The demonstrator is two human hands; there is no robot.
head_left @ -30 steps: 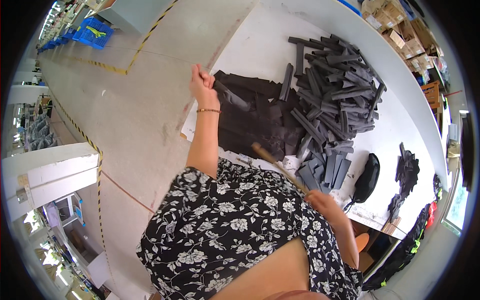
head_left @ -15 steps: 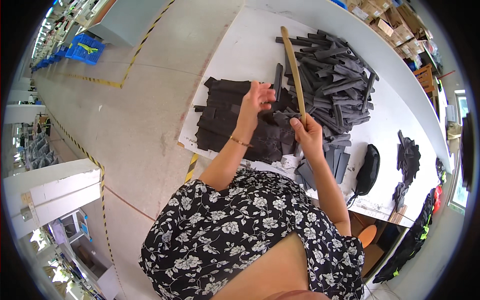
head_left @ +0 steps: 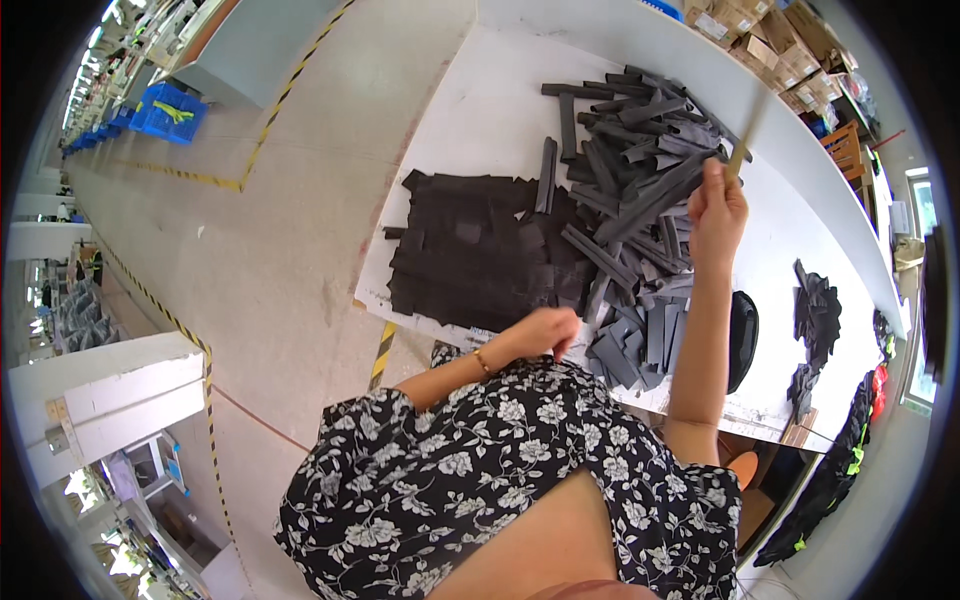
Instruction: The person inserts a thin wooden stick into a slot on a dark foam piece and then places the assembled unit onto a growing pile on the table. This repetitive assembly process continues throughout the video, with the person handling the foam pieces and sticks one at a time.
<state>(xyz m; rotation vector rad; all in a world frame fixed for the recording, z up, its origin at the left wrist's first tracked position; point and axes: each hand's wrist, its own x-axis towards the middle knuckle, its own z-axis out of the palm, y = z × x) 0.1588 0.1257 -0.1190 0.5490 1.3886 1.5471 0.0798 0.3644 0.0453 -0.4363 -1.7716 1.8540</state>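
Observation:
My right hand (head_left: pixel 718 210) is closed around a thin wooden stick (head_left: pixel 741 150), raised over the right side of a heap of dark grey folded strips (head_left: pixel 640 140). The stick's far end is blurred. A long grey strip (head_left: pixel 658 205) reaches up to the fingers; whether they pinch it I cannot tell. My left hand (head_left: pixel 545 332) is curled low at the table's front edge, fingers bent down, and what they hold, if anything, is hidden. Just beyond it lies a flat layer of overlapping black fabric pieces (head_left: pixel 465 240). One strip (head_left: pixel 546 175) lies apart beside the heap.
Flat grey pieces (head_left: pixel 640 345) lie at the white table's (head_left: pixel 500 80) front edge. Right of them are a black pouch (head_left: pixel 742 342) and a small dark fabric pile (head_left: pixel 818 325). A raised wall (head_left: pixel 820 190) bounds the far right side, with cardboard boxes (head_left: pixel 765 45) beyond.
My right hand has swung up and right with the stick, over the heap. My left hand has dropped from above the black pieces to the front edge and its fingers have curled.

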